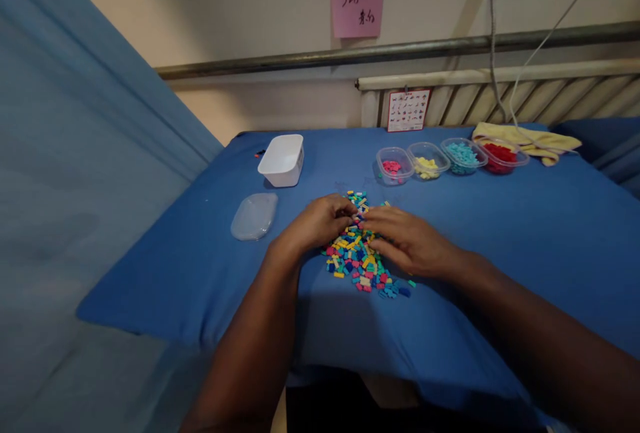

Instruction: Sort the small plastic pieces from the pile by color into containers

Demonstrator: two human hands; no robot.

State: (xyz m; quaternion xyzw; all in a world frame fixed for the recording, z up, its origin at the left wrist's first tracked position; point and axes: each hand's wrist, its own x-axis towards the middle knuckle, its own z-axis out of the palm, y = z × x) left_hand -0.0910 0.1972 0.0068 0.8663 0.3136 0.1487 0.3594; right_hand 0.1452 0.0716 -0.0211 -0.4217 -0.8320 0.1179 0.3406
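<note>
Left hand (327, 216) (grip: cannot tell) and right hand (415, 241), thumb and fingers apart, touch bricks (353, 254); 4 tubs (446, 160) beyond.

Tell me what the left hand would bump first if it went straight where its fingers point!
Probably the right hand, just ahead; small blocks might come first, as depth is unclear.

Small multicoloured bricks (351, 258) lie heaped loosely on blue cloth (520, 240); a few sit apart.

Dim, uneven light; slight blur.
</note>
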